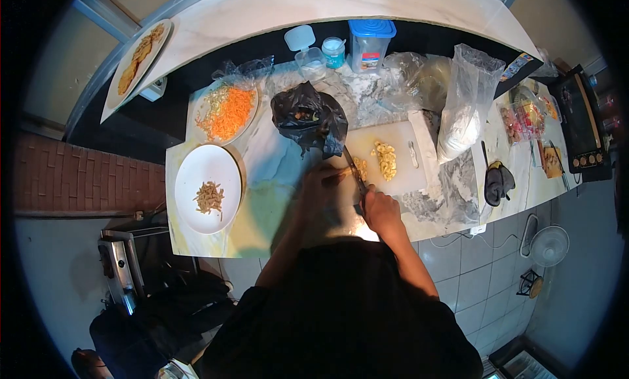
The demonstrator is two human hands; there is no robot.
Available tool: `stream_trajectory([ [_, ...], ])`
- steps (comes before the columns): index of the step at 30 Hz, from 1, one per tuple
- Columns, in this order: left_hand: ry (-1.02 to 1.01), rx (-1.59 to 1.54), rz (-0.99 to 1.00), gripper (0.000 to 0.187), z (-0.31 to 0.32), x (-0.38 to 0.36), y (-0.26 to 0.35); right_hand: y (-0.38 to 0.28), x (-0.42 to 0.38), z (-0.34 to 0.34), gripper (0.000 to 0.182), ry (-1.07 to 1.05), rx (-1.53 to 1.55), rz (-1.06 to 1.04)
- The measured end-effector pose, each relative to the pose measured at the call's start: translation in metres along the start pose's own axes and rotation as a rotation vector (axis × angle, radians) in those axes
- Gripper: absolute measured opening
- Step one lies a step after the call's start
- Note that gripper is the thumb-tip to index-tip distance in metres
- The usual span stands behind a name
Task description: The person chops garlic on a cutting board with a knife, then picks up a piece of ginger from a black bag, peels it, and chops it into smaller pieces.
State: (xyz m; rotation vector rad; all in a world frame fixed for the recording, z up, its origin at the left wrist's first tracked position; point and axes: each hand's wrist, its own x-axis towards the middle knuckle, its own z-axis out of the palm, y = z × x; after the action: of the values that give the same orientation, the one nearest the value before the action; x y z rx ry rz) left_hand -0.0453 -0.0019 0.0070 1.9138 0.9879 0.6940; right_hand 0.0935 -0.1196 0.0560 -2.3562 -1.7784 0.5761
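Observation:
My right hand is closed around the handle of a knife, its blade pointing away over the white cutting board. In shadow at the board's left edge, my left hand is closed by the blade, at some pale yellow food. What its fingers hold is too dark to make out. Right of the knife lies a heap of chopped yellow pieces. A small pale strip rests near the board's right side. Just beyond my left hand sits an open black plastic bag with scraps inside.
On the left stand a plate of shredded orange and pale vegetables and a white plate with brown shreds. Behind are a blue-lidded container and a turquoise-labelled jar. A clear bag of white powder stands right of the board.

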Motion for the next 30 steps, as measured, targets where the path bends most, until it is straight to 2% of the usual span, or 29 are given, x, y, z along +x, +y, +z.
stream_trajectory([
  [3, -0.004, 0.006, 0.018, 0.02, 0.0, 0.001, 0.001, -0.001, -0.001, 0.004, 0.018, 0.017, -0.075, -0.018],
  [11, 0.01, 0.047, 0.052, 0.02, -0.001, 0.0, 0.002, -0.006, 0.0, 0.03, 0.017, 0.001, -0.042, 0.106],
  [16, 0.032, 0.091, 0.105, 0.02, 0.0, 0.002, 0.003, 0.0, 0.004, 0.016, 0.016, -0.014, -0.052, 0.061],
  [18, 0.017, 0.02, 0.037, 0.019, -0.002, 0.0, 0.008, 0.001, 0.004, 0.009, 0.017, -0.024, -0.041, 0.064],
  [23, 0.013, 0.038, 0.036, 0.018, 0.0, -0.001, 0.003, 0.009, 0.006, -0.001, 0.024, -0.046, 0.003, -0.016],
  [30, 0.01, 0.014, 0.05, 0.018, 0.001, 0.0, 0.0, -0.004, 0.003, -0.015, 0.023, -0.071, 0.049, 0.004],
])
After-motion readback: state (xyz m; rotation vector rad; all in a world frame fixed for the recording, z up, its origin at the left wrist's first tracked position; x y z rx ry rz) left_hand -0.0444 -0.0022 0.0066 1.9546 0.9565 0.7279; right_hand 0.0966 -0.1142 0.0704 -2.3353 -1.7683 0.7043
